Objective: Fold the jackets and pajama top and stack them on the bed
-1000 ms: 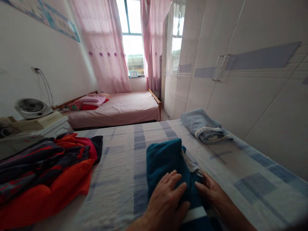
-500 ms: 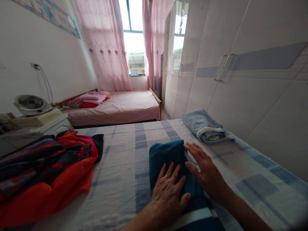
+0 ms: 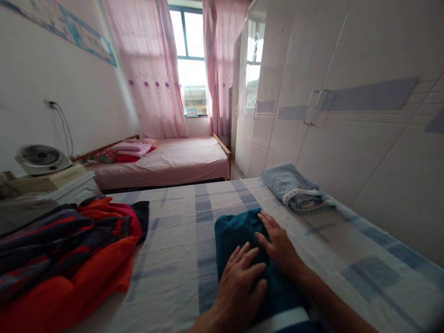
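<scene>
A folded teal garment (image 3: pixel 233 230) with a white stripe near its close end lies lengthwise on the bed in front of me. My left hand (image 3: pixel 241 280) rests on top of it, fingers spread a little. Along the garment's right edge lies my right hand (image 3: pixel 277 243), its fingers stretched toward the far end and the thumb apart. Both palms face down on the cloth. Which kind of garment it is, I cannot tell.
The bed has a blue and white checked sheet (image 3: pixel 173 240). At left is a pile of orange and dark clothes (image 3: pixel 100 259). A folded grey-blue towel-like cloth (image 3: pixel 291 185) sits at the far right, before a white wardrobe (image 3: pixel 333 152). Beyond stands a pink bed (image 3: pixel 180 157).
My right hand has moved left onto the garment's right edge, and the white fabric that showed there is no longer visible. My left hand stays on top. The view has tilted slightly up.
</scene>
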`<state>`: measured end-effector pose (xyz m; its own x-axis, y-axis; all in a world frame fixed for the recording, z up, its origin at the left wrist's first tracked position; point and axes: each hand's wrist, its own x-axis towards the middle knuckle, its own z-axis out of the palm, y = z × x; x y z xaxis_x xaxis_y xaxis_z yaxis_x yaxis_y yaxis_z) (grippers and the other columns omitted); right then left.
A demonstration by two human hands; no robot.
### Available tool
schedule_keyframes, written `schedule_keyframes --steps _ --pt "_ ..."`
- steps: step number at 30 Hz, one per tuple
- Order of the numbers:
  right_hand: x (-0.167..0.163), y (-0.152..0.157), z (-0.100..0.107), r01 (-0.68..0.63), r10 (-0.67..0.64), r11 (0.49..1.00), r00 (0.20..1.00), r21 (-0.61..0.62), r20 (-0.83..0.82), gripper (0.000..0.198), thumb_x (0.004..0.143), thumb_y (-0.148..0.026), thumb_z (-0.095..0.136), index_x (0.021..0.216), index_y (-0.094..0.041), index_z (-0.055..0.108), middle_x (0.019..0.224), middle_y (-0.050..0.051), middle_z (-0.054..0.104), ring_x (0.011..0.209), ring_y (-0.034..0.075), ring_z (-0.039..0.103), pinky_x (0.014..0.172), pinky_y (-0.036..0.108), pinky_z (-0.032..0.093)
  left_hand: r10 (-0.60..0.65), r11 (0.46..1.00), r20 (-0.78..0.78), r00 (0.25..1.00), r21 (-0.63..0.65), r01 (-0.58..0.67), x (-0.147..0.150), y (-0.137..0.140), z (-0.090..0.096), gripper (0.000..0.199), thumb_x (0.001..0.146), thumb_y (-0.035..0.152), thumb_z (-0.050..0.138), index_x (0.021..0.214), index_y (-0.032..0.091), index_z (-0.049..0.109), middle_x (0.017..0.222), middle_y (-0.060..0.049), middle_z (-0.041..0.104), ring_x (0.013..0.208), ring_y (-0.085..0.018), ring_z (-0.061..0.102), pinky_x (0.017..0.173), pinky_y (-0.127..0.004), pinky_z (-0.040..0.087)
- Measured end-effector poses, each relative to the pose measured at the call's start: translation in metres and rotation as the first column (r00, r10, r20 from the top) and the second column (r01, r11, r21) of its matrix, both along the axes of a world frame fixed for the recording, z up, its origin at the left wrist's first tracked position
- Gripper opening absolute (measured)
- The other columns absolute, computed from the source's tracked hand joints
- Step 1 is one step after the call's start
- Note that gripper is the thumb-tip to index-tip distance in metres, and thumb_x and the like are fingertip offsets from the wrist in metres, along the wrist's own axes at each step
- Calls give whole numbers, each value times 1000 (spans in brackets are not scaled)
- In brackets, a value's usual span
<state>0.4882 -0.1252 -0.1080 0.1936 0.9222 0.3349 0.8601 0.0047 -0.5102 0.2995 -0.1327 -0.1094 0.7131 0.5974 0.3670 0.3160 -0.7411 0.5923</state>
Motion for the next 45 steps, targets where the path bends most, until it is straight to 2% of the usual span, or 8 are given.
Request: schedule_keyframes --steps 3,9,15,21,28,33,37,45 --pt "16 -36 -7 230 -259 964 930 -134 -261 66 81 -48 44 132 -6 43 136 20 45 128 29 40 107 45 29 174 983 174 969 -88 -160 -21 5 -14 40 85 15 44 122 24 55 145 -4 37 138 -23 23 112 -47 24" --pt "23 -59 -7 154 -324 931 763 -330 -559 79 68 -67 52 123 -10 52 131 16 52 125 30 44 105 40 32 453 781 183 872 -554 -290 -45 15 -38 64 86 35 49 141 12 25 146 -16 34 134 -26 32 112 -44 24" --pt "16 -48 1 83 -233 929 889 -362 -394 56 71 -66 53 98 -18 65 97 11 68 96 29 62 86 39 45 387 868 156 909 -394 -302 -39 12 -42 70 81 33 55 141 12 27 149 -14 29 138 -25 22 115 -43 15" --pt "2 -50 -4 128 -215 958 911 -256 -351 61 69 -64 56 109 -18 60 121 12 58 117 30 49 101 40 35 379 883 145 914 -354 -309 -41 14 -45 70 81 33 55 140 11 27 148 -16 29 138 -26 24 114 -43 18" --pt "-5 -45 -2 52 -171 978 762 -204 -625 74 62 -32 66 128 -12 41 121 13 59 112 27 54 98 40 39 400 888 199 895 -327 -324 -40 16 -53 67 82 38 52 138 10 30 146 -16 33 136 -27 27 113 -43 21" --pt "2 -45 22 -105 -63 987 434 -120 -899 59 62 -17 55 121 -14 51 99 7 70 82 22 66 75 35 51 433 829 227 872 -481 -286 -39 18 -55 57 89 45 36 137 15 33 144 -11 38 131 -23 37 110 -38 30" --pt "39 -55 50 -94 15 995 342 -18 -940 60 61 -17 62 120 -17 55 96 5 72 76 21 68 71 34 53 444 813 231 866 -511 -281 -40 21 -60 50 91 45 32 131 17 42 140 -10 42 122 -22 49 104 -37 38" --pt "162 -97 110 273 -146 962 447 -21 -882 54 72 -25 60 124 -10 55 105 16 68 73 21 69 66 32 46 438 864 230 869 -376 -336 -39 30 -81 42 92 40 30 118 18 54 139 -9 45 132 -23 37 109 -40 32"
